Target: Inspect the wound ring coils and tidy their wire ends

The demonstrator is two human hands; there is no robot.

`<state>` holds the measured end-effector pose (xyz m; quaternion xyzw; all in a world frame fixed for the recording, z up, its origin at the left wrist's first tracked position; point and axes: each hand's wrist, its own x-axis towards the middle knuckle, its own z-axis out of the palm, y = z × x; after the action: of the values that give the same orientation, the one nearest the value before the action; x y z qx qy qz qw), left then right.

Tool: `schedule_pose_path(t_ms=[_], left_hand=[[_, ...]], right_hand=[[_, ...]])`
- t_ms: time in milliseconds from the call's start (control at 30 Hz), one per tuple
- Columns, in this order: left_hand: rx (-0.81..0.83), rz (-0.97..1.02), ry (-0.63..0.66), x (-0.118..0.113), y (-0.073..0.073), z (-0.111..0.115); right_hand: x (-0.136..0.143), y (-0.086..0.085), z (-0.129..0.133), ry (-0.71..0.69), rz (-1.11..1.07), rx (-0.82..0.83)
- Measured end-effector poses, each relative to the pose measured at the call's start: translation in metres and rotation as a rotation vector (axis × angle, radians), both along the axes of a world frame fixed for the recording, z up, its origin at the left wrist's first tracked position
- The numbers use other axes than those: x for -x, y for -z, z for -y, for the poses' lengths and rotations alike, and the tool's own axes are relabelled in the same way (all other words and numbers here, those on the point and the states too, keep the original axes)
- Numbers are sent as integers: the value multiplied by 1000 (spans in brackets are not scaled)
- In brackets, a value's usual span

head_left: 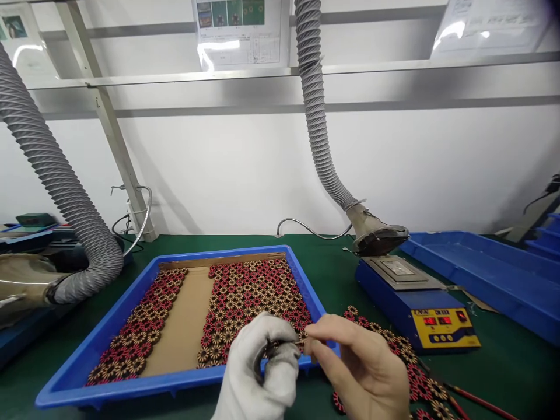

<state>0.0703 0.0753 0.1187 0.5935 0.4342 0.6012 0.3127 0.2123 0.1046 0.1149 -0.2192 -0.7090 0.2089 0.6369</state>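
Observation:
My left hand point(262, 370), in a white glove with darkened fingertips, is closed in a pinch in front of the tray. Facing it, my bare right hand point(361, 364) pinches with thumb and forefinger. Between the two sets of fingertips shows a thin copper-coloured piece point(301, 341); the rest of it is hidden by the fingers. Behind my hands sits a blue tray point(161, 385), its brown cardboard lining point(177, 326) bare in a strip. Flower-shaped copper-wound cores point(249, 291), red and copper, lie on both sides of that strip.
More wound cores point(420, 382) lie loose at the right, near red-handled tools point(479, 401). Behind them stands a blue heated-plate unit point(394, 312) with a lit display, under an extraction hose point(317, 105). Another blue tray point(485, 274) is far right; a second hose point(48, 169) hangs left.

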Motion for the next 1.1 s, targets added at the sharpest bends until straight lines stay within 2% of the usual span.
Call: schedule_pose_path(t_ms=[133, 267, 500, 700, 767, 833, 900, 933, 967, 1000, 1033, 1100], left_hand=[[-45, -25, -40, 2, 0, -1], [-65, -56, -54, 2, 1, -2], [-158, -154, -69, 3, 8, -4], [-393, -400, -158, 5, 11, -6], [-504, -538, -227, 6, 10, -6], [-580, -678, -344, 5, 10, -6], [-596, -747, -428, 5, 9, -4], [-586, -738, -432, 5, 8, -4], [-569, -702, -413, 6, 8, -3], [-549, -646, -376, 6, 8, -3], [-525, -581, -332, 6, 7, -3], [-465, -460, -249, 7, 7, -4]], right_hand=[[4, 0, -2, 75, 45, -164], [6, 0, -3, 26, 64, -185], [0, 3, -6, 22, 123, -270], [-5, -5, -7, 66, 286, -376], [-4, -8, -3, 85, 331, -300], [-2, -8, 1, 36, 319, 9], [-1, -5, 2, -203, 188, 403], [-1, -3, 2, -342, 88, 540], [-1, -1, 1, -435, -13, 600], [-2, 1, 0, -455, -91, 574], [-3, 1, -2, -399, -123, 489], [-5, 1, -4, -203, -58, 212]])
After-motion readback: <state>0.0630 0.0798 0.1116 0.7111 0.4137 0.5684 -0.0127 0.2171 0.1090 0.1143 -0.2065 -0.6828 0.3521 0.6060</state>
